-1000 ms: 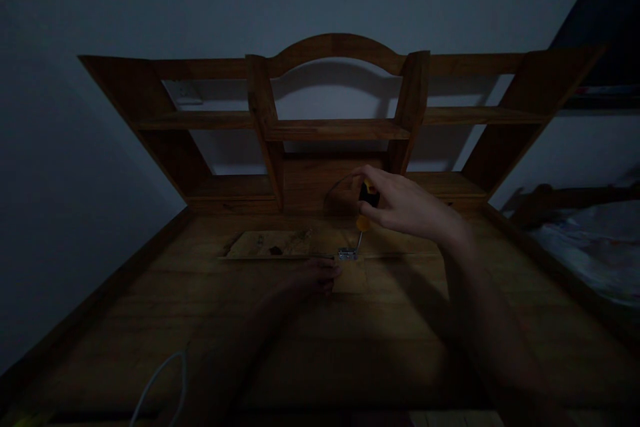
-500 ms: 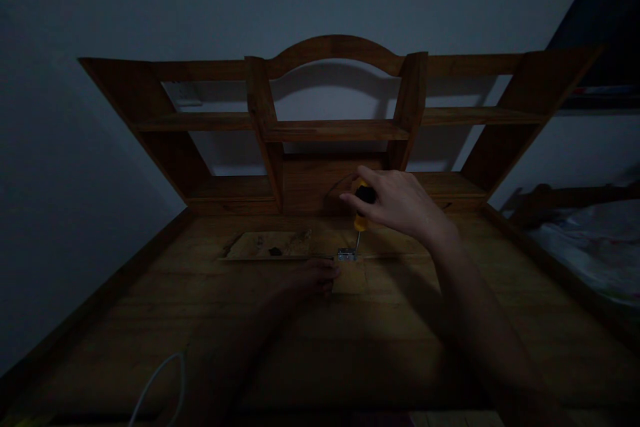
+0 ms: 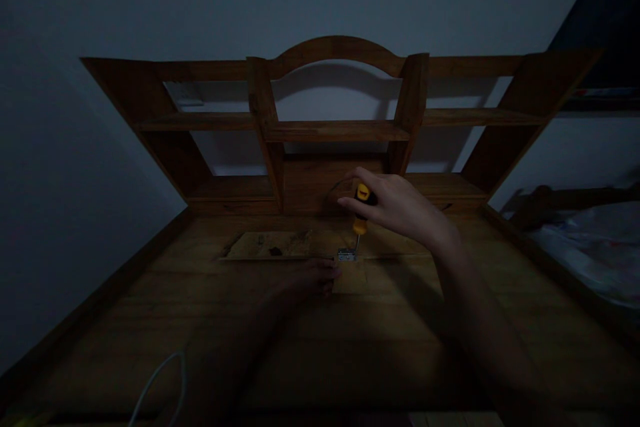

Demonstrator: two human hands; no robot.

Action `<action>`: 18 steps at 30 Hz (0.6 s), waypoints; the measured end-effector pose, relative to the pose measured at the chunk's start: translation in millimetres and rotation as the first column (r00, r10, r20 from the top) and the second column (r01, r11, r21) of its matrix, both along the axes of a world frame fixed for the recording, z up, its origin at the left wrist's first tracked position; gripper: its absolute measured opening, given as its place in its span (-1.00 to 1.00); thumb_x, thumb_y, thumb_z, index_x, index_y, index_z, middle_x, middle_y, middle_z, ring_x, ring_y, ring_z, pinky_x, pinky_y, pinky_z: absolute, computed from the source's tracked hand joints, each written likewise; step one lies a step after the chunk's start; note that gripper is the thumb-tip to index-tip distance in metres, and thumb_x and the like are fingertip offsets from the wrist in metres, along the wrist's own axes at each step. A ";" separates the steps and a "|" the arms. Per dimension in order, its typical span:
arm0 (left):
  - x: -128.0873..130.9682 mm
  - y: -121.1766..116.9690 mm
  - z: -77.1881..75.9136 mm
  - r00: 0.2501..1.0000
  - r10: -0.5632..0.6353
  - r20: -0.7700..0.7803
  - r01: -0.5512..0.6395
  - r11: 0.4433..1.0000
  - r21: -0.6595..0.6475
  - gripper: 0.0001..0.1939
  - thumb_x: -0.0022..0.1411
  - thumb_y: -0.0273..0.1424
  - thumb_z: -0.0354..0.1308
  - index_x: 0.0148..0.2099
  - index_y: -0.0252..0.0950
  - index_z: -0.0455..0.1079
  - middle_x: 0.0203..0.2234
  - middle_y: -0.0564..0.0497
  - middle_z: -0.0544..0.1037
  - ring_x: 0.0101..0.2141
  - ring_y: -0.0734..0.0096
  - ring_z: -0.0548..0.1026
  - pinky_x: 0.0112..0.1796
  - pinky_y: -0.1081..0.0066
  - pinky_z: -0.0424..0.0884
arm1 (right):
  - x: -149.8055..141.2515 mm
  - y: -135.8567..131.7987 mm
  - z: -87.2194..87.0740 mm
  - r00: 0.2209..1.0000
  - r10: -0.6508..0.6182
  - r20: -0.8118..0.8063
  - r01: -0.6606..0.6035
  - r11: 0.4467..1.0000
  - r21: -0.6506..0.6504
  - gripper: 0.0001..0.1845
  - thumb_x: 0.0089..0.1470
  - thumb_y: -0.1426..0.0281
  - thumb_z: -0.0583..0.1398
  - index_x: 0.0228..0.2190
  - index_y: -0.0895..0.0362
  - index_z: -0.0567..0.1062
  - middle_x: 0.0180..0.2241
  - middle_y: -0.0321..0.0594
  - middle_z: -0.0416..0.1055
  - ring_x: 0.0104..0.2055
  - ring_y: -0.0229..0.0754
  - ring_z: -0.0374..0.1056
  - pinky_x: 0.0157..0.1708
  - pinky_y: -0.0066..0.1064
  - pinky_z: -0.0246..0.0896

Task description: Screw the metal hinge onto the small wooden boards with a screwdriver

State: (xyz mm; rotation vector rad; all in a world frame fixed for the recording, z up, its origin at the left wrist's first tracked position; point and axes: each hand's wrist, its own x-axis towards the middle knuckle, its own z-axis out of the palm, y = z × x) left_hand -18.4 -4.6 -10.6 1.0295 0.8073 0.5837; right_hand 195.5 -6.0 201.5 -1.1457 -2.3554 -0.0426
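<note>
My right hand [image 3: 395, 203] is closed around the yellow and black handle of a screwdriver [image 3: 361, 212], with thumb and fingers on either side. The shaft points down, and its tip meets the right end of a small silver metal hinge [image 3: 347, 255]. That hinge lies at the far edge of a small pale wooden piece [image 3: 350, 278] on the desk. At the left edge of this piece is my left hand [image 3: 320, 275], low on the desktop, its fingers bent against the wood. Shadow hides part of those fingers.
A wooden shelf unit [image 3: 336, 131] stands along the back of the desk [image 3: 200, 307]. Left of the hinge lies a rough, stained wooden strip [image 3: 270, 245]. A white cable [image 3: 160, 368] loops at the front left. Plastic-wrapped material [image 3: 590, 253] sits beyond the right edge.
My right hand has shifted slightly around the screwdriver, and more of the handle's yellow top shows. My left hand, the hinge and the wooden piece stay in place.
</note>
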 end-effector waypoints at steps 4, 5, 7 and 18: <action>1.0 -0.4 -0.8 1.000 0.004 -0.001 -0.004 1.000 -0.002 -0.64 0.04 -0.17 0.37 -0.40 -0.37 0.39 -0.65 0.13 0.31 -0.64 0.61 0.25 -0.57 0.51 0.21 | 4.3 0.8 2.3 0.991 0.129 -0.032 -0.130 0.990 -0.049 -0.62 0.18 0.25 0.15 0.02 0.05 0.34 -0.02 -0.15 0.45 -0.04 -0.05 0.38 -0.06 -0.28 0.18; 0.9 -0.4 -1.2 1.000 0.008 0.003 -0.008 1.000 0.000 -0.64 0.04 -0.18 0.37 -0.41 -0.37 0.39 -0.64 0.12 0.32 -0.64 0.61 0.26 -0.57 0.52 0.22 | 5.5 0.5 3.6 0.985 0.171 -0.037 -0.173 0.982 -0.075 -0.67 0.16 0.30 0.16 -0.02 0.05 0.36 -0.03 -0.19 0.45 -0.05 -0.09 0.38 -0.07 -0.32 0.17; 0.4 -0.6 -1.5 1.000 0.012 0.015 -0.012 1.000 0.001 -0.65 0.06 -0.19 0.37 -0.42 -0.37 0.38 -0.65 0.12 0.32 -0.64 0.62 0.25 -0.57 0.53 0.21 | 6.9 -0.5 5.8 0.976 0.212 -0.041 -0.216 0.969 -0.117 -0.79 0.16 0.34 0.15 -0.13 0.05 0.40 -0.15 -0.26 0.49 -0.15 -0.15 0.40 -0.15 -0.37 0.17; -0.8 0.0 -2.3 0.999 0.021 0.034 -0.020 1.000 -0.018 -0.69 0.06 -0.23 0.37 -0.39 -0.38 0.43 -0.63 0.10 0.35 -0.62 0.61 0.29 -0.55 0.53 0.24 | 6.0 5.6 -0.1 0.999 0.036 -0.010 -0.035 0.999 0.014 -0.64 0.23 0.06 0.12 -0.18 0.09 0.42 -0.30 -0.20 0.50 -0.27 -0.12 0.41 -0.29 -0.36 0.12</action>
